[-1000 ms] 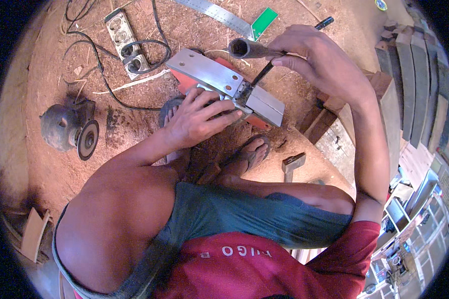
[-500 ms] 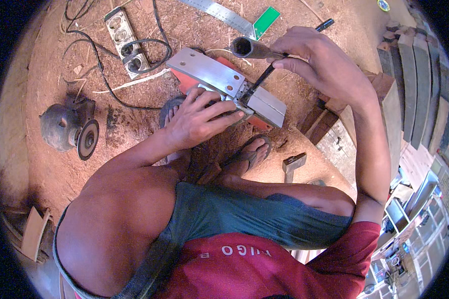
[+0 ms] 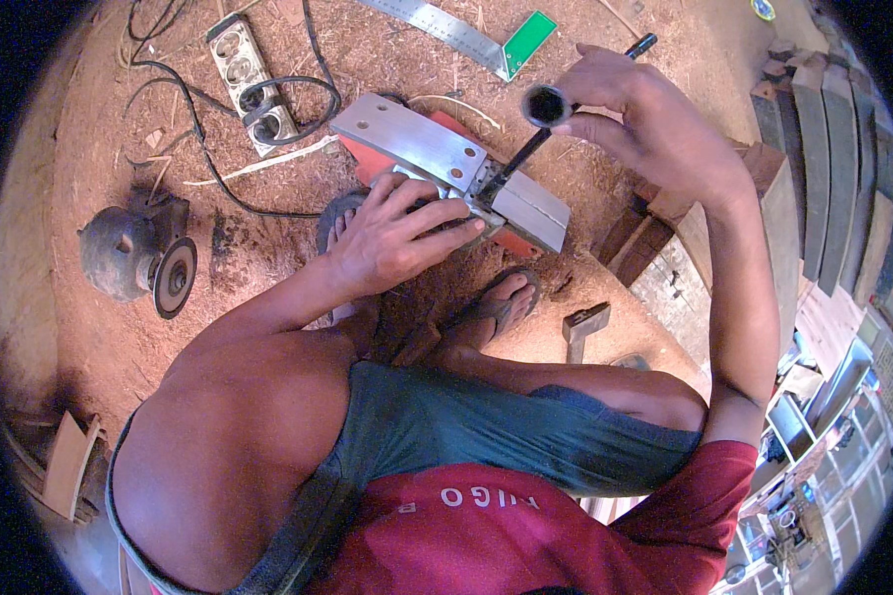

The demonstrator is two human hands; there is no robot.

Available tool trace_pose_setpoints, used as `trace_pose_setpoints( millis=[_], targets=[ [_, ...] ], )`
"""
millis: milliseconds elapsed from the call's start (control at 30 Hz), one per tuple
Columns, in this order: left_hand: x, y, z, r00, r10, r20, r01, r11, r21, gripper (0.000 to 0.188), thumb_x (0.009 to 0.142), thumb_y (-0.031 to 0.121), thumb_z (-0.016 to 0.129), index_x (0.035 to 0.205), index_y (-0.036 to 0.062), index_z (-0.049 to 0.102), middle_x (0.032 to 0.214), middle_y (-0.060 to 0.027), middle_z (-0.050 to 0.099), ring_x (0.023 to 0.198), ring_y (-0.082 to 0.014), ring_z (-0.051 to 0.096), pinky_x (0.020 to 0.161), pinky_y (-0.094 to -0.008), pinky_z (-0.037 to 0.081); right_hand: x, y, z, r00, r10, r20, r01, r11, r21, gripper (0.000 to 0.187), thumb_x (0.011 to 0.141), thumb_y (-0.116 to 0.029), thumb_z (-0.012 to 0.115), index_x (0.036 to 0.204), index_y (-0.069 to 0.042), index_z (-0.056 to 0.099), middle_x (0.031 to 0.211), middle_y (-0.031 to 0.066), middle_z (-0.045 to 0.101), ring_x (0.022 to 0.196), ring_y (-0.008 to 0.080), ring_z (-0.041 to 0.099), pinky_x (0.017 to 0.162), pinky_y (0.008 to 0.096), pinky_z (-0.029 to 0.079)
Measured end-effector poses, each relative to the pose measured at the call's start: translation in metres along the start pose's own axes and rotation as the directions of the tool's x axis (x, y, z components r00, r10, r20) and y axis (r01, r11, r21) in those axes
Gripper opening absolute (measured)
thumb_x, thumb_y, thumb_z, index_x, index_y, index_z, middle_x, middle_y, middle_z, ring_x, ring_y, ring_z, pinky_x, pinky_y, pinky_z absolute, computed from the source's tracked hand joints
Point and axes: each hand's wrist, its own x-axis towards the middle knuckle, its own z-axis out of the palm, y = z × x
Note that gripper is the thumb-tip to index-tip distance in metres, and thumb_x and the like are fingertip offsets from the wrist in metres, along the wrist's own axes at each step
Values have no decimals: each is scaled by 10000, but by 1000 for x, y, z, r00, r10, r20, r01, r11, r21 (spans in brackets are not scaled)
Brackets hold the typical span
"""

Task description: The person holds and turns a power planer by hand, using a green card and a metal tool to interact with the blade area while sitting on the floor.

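An electric planer with a red body lies upside down, its silver sole plates facing up. Curled over its near side are the fingers of my left hand, pressing against it close to the gap between the plates. My right hand grips a long black rod, slanted with its lower end in that gap. A dark hollow metal tube sits at the fingertips of this hand, its round mouth facing up; whether it is joined to the rod is hidden.
Left of me an angle grinder rests on sawdust-covered ground. A power strip with looping black cables and a green-handled try square lie beyond the planer. A hammer is near my foot; curved wooden pieces stand stacked at right.
The hollow tube has swung right and turned, so its mouth now faces up rather than left. My right fingers have shifted with it; my left hand and the planer stay put.
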Motion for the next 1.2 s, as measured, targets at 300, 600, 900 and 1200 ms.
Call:
trace_pose_setpoints(
  millis=[300,600,900,1200],
  targets=[
    [-1,0,2,1000,-10,1,10,1000,-11,458,907,194,738,1363,227,758,1331,25,682,1162,-249,615,1045,-506,464,1,3,-9,997,-38,62,34,997,66,183,998,-172,738,1133,-51,768,1123,125,762,1144,352,700,1153,565,418],
    [2,1,-2,1000,-8,13,8,1000,-4,451,918,194,725,1367,224,754,1332,26,680,1157,-245,614,1038,-490,463,1,6,-9,996,-32,80,25,996,87,153,1023,-163,723,1123,-59,773,1146,94,781,1183,320,724,1307,646,300],
    [-1,1,0,1000,-11,15,11,1000,3,453,922,200,721,1374,225,751,1354,26,675,1162,-250,612,1036,-495,465,1,10,-5,996,-77,43,75,996,51,182,1008,-193,736,1117,-55,780,1103,131,767,1120,352,711,1139,559,432],
    [-1,0,1,1000,-6,7,6,1000,-1,469,913,208,729,1381,228,749,1355,32,673,1151,-251,611,1030,-494,466,1,8,-5,994,-112,10,111,990,81,193,990,-177,738,1141,-75,801,1086,143,759,1077,368,696,975,477,546]
  ],
)
